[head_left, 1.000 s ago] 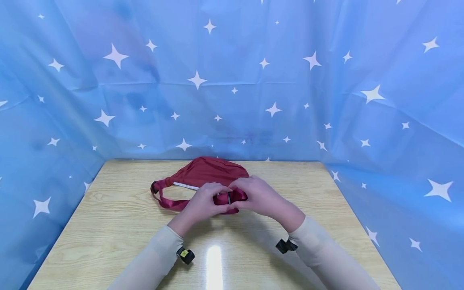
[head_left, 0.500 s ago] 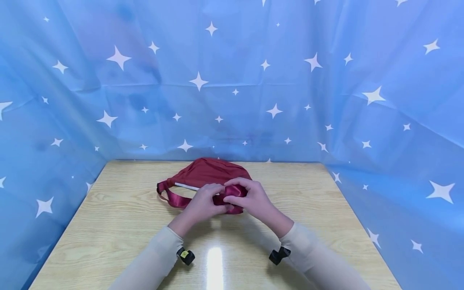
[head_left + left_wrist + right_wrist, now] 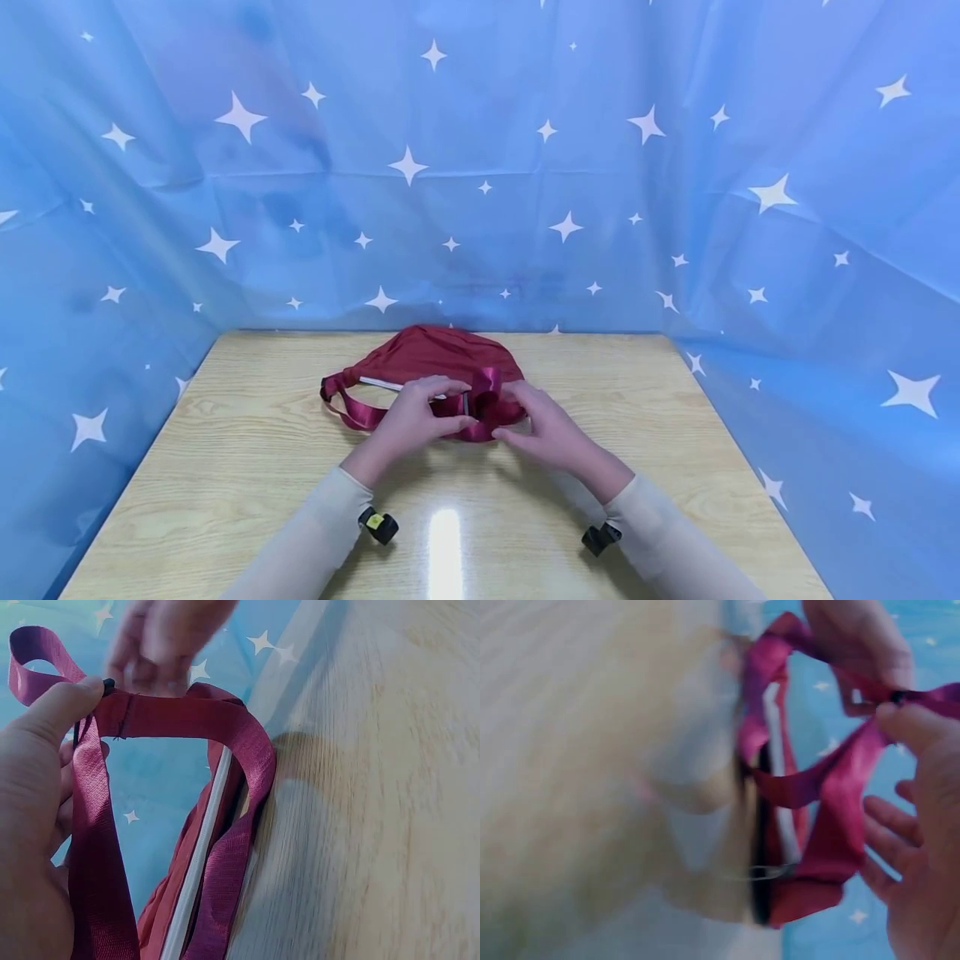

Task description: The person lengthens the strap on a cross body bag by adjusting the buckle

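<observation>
A dark red waist bag (image 3: 442, 354) lies near the back of the table, its white zipper (image 3: 196, 877) facing front. My left hand (image 3: 420, 417) pinches the bag's strap (image 3: 97, 840) at a small black slider (image 3: 109, 685), thumb on top. A loose loop of strap (image 3: 489, 385) stands up just right of the slider. My right hand (image 3: 547, 429) is beside this loop, thumb and fingers spread apart; in the right wrist view its fingers (image 3: 892, 840) hang loose below the strap. That hand is blurred in the left wrist view, so any light contact is unclear.
The bag rests on a light wooden table (image 3: 262, 492). A blue cloth (image 3: 480, 250) with white stars hangs behind the table and along both sides. On the left, another part of the strap (image 3: 360, 412) curves round to a black buckle (image 3: 324, 388).
My right hand has let go of the bunched strap and drawn back to the right, fingers parting. A strap loop now shows upright between the hands. My left hand keeps its pinch.
</observation>
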The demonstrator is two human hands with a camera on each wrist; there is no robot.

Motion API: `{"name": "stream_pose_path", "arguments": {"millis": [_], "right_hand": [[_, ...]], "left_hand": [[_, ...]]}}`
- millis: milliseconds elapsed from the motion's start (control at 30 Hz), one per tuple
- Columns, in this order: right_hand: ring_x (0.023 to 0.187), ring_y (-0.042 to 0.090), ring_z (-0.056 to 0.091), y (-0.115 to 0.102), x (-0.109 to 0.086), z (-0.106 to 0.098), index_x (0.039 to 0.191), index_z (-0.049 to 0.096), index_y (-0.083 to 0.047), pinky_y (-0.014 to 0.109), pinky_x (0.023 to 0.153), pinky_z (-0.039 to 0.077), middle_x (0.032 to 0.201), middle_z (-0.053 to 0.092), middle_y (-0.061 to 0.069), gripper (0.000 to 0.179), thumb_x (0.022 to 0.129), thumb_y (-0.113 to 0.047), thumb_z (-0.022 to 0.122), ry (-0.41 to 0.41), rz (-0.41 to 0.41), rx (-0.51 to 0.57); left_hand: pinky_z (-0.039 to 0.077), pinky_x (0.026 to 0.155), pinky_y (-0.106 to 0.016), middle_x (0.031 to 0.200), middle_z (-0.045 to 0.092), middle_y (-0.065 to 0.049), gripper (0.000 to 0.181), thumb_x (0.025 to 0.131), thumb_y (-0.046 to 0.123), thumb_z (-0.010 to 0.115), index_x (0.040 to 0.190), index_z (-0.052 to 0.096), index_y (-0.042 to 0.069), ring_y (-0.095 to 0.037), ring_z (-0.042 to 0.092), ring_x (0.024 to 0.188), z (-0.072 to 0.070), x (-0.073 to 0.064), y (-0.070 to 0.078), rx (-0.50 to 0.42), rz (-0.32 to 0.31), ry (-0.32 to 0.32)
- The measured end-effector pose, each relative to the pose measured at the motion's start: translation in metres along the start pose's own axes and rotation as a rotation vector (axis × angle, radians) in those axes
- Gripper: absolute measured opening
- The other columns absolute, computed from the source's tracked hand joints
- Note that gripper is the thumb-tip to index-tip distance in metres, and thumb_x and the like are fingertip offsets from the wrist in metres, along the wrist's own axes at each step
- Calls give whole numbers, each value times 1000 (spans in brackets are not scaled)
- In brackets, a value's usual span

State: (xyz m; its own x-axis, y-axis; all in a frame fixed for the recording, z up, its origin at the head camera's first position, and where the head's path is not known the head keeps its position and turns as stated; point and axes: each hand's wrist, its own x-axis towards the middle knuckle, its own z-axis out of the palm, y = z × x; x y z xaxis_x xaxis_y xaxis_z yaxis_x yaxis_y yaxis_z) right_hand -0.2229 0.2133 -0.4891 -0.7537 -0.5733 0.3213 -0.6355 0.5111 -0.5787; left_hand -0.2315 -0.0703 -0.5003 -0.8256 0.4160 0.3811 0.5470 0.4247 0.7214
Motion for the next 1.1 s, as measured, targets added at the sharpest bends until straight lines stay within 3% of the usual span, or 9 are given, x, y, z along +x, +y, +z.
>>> {"name": "stream_pose_path", "arguments": {"millis": [100, 233, 533, 767, 900, 1100], "right_hand": [[117, 19, 65, 4, -3, 4, 141, 65, -15, 46, 98, 55, 133, 69, -1, 49, 98, -26, 87, -11, -19, -104], [108, 19, 63, 5, -1, 6, 132, 70, -18, 44, 91, 51, 126, 71, -2, 41, 97, -24, 89, 21, -45, -121], [102, 16, 60, 21, -7, -4, 140, 73, -21, 43, 90, 51, 118, 72, -8, 47, 96, -20, 89, 70, -68, -98], [104, 16, 64, 39, -19, -14, 137, 73, -14, 49, 95, 55, 114, 70, -6, 47, 93, -13, 89, 73, -61, -129], [107, 20, 65, 29, -14, -9, 142, 69, -10, 47, 94, 57, 117, 68, -1, 54, 92, -16, 90, 10, -23, -127], [114, 19, 67, 1, 8, 15, 147, 65, -13, 45, 96, 59, 127, 68, -1, 60, 96, -33, 90, -48, 52, -133]], "left_hand": [[56, 108, -43, 126, 78, 3, 49, 90, 30, 96, 133, 80, 14, -18, 71, 122, 1, 0, -2, -17, -5, 10], [57, 107, -42, 127, 79, 4, 49, 90, 32, 96, 134, 80, 16, -16, 72, 121, -1, 0, -5, -31, -23, 14], [57, 107, -46, 126, 79, 1, 50, 90, 32, 96, 133, 81, 13, -20, 72, 123, -7, 0, -5, -51, -54, 31], [59, 105, -48, 124, 79, 0, 45, 90, 26, 96, 130, 82, 13, -21, 73, 121, -11, -1, -9, -108, -81, 55], [59, 105, -47, 129, 79, -1, 48, 89, 26, 96, 133, 81, 13, -23, 72, 124, -10, -1, -10, -106, -97, 54], [60, 104, -45, 127, 79, -1, 47, 90, 27, 96, 132, 81, 12, -21, 73, 123, -9, -1, -12, -106, -71, 62]]}}
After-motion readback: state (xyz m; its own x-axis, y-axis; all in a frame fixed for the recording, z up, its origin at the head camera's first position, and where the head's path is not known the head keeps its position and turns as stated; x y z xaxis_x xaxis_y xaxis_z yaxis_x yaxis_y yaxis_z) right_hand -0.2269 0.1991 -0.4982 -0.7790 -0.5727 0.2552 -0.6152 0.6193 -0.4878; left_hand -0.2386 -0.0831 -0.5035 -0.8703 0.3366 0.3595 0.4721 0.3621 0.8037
